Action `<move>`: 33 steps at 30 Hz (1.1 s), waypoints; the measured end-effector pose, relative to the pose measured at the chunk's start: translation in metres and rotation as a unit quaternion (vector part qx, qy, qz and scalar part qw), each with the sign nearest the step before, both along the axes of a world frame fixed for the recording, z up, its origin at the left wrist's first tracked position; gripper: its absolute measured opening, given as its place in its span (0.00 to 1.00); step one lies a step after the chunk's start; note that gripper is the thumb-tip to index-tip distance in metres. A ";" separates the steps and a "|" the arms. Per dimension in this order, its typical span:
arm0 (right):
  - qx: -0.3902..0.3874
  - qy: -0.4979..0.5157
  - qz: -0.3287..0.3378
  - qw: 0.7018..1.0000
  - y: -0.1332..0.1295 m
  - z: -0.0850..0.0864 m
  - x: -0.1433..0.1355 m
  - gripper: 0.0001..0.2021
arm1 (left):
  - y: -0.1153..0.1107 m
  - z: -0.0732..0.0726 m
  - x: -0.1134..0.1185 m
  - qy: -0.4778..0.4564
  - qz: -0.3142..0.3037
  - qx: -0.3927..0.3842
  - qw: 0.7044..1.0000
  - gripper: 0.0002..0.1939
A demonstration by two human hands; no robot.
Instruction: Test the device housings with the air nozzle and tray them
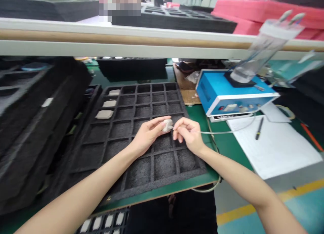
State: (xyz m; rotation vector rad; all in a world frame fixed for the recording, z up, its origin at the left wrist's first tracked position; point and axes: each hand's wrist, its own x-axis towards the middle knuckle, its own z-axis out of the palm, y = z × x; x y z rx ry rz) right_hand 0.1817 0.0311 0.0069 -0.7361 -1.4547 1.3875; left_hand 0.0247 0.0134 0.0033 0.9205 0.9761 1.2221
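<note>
Over the black foam tray, my left hand pinches a small whitish-grey piece between thumb and fingers. Close beside it on the right, my right hand has its fingers curled round the end of a thin clear tube; the tube's tip is at the piece, but whether they touch is too small to tell. That tube runs right toward a blue box with knobs on its front. Several pale pieces lie in the tray's left column of compartments.
Stacked black foam trays stand at the left. A clear cylinder rests on the blue box. White papers with a black pen lie at the right. A shelf edge crosses above. Below the table is another tray of pale pieces.
</note>
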 end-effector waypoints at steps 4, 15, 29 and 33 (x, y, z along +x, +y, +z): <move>-0.014 0.008 0.003 1.000 0.003 0.000 -0.001 0.04 | 0.001 0.002 0.000 0.017 0.006 -0.003 1.000 0.16; -0.031 0.031 0.010 0.999 0.002 0.000 -0.002 0.03 | 0.000 0.004 0.001 0.016 0.003 0.004 1.000 0.15; -0.027 0.040 0.016 0.999 0.003 -0.002 -0.003 0.04 | 0.001 -0.001 -0.001 0.022 -0.009 0.008 1.000 0.15; -0.029 0.040 0.016 0.999 0.003 -0.001 -0.003 0.04 | 0.001 -0.001 -0.001 0.017 -0.012 0.009 1.000 0.15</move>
